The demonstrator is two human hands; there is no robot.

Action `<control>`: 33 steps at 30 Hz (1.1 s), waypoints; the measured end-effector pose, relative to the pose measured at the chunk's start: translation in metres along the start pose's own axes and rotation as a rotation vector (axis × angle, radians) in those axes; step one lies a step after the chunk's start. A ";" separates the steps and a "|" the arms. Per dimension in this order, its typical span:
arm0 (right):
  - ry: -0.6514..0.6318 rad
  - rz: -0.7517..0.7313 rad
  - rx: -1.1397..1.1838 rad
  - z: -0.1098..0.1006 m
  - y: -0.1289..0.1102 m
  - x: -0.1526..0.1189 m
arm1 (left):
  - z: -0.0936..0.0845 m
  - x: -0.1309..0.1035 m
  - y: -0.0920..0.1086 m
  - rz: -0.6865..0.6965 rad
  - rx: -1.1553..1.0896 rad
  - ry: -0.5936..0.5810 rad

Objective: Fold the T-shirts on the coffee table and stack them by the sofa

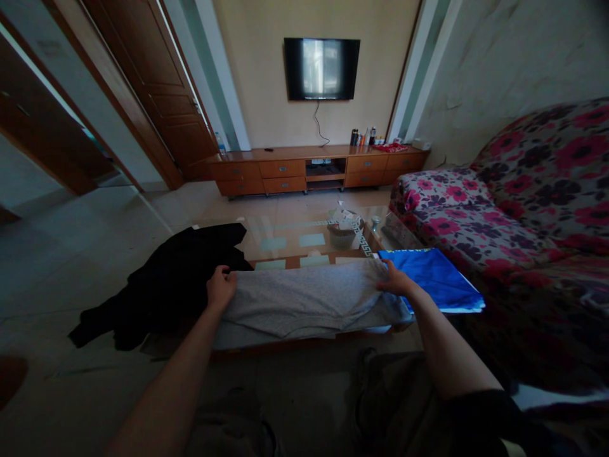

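A grey cloth garment (304,298) lies folded lengthwise across the near side of a glass-topped coffee table (280,244). My left hand (221,289) pinches its far left corner with curled fingers. At the far right corner, my right hand (396,279) grips the cloth between thumb and fingers. Left of the grey garment a black garment (176,273) is spread loosely, its sleeve hanging over the table's left end. A folded blue cloth (431,279) rests beside the right end, partly behind my right forearm.
A basket with a plastic bag (343,235) and a small glass object (375,223) stand on the table's far part. To the right is a flower-patterned sofa (518,222). Beyond are a low wooden cabinet (283,170) with bottles and a wall television (322,68).
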State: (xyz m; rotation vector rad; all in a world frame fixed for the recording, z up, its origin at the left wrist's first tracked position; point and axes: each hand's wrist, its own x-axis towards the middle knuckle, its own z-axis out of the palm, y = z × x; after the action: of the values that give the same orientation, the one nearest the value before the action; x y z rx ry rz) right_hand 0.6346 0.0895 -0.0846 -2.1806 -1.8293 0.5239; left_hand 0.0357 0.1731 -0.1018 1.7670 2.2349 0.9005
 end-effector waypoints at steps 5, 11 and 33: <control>0.008 -0.023 -0.215 -0.005 -0.028 -0.021 | -0.006 -0.036 0.043 0.416 0.323 0.072; -0.063 -0.251 -0.192 0.010 -0.069 -0.033 | 0.024 -0.092 0.081 0.765 0.288 -0.281; -0.209 -0.475 -0.088 0.045 -0.106 -0.058 | 0.022 -0.128 0.112 0.922 0.048 -0.473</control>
State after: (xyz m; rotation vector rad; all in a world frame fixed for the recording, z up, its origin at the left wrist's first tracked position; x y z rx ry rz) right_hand 0.5117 0.0503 -0.0754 -1.6963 -2.4207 0.5867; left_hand 0.1773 0.0763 -0.0900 2.7081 1.1225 0.4290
